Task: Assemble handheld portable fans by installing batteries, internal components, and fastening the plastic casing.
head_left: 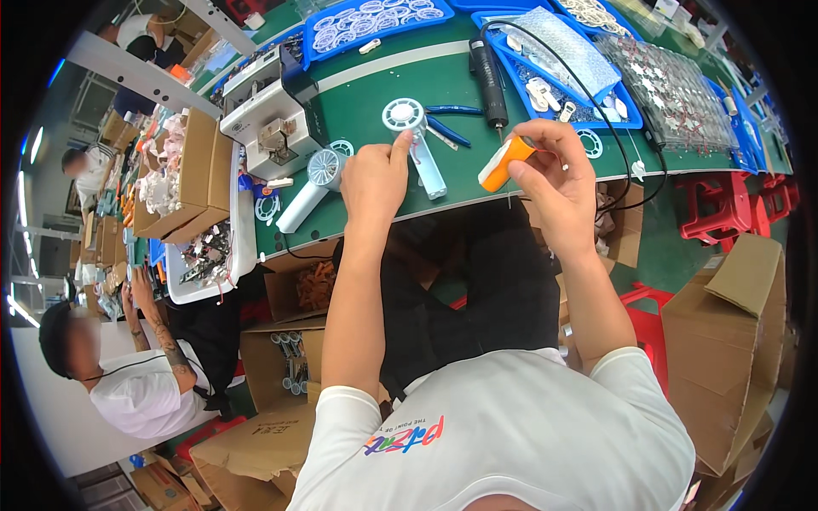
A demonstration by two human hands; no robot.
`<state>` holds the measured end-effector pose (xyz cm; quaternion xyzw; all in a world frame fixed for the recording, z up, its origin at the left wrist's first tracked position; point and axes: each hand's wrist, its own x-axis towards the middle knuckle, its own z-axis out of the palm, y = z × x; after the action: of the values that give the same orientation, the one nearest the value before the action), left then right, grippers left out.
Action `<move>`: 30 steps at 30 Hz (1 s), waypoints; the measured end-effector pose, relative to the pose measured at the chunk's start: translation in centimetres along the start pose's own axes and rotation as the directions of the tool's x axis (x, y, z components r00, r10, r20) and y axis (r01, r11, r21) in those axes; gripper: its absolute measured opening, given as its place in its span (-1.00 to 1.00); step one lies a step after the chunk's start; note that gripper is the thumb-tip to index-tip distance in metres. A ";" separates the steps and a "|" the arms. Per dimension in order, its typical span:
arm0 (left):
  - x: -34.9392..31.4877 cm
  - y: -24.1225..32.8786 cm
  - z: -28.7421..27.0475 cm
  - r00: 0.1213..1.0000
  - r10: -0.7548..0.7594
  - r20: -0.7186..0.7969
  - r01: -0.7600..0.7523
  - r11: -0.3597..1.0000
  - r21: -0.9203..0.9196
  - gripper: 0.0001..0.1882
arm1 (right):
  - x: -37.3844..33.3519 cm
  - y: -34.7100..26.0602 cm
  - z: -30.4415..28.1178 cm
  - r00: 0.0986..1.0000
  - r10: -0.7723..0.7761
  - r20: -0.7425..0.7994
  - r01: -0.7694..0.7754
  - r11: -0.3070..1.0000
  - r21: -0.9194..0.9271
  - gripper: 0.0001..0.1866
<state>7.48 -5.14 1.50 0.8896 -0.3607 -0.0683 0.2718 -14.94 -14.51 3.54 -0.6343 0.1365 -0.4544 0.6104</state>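
My right hand (558, 179) grips an orange battery (504, 165) with a white strip along one side, held just above the table's front edge; thin wires show by the fingers. My left hand (375, 183) is closed, its thumb against the left side of a light blue handheld-fan shell (430, 169) with a round vented head. What its curled fingers hold, if anything, is hidden. To its left lies a second handheld fan (302, 200) with a round grille. A black electric screwdriver (487, 81) points its bit toward the battery. Blue-handled pliers (450, 132) lie behind the shell.
A grey-white machine (277, 119) stands at the left of the green table (366, 89). Blue trays (375, 41) of rings and small parts line the back. A cable (588, 81) loops at right. Cardboard boxes (720, 341) and red stools (716, 209) surround me; a co-worker (136, 375) sits at left.
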 end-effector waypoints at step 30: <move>-9.2 3.7 -3.4 0.974 0.212 -0.078 -0.195 0.617 -0.763 -0.93 | -1.7 -0.7 3.2 0.984 0.082 0.156 -0.054 0.983 -0.175 -0.69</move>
<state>-0.41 0.39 5.69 0.6433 -0.3987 -0.1921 0.6248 -13.80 -11.05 3.93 -0.7140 0.1462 -0.3665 0.5784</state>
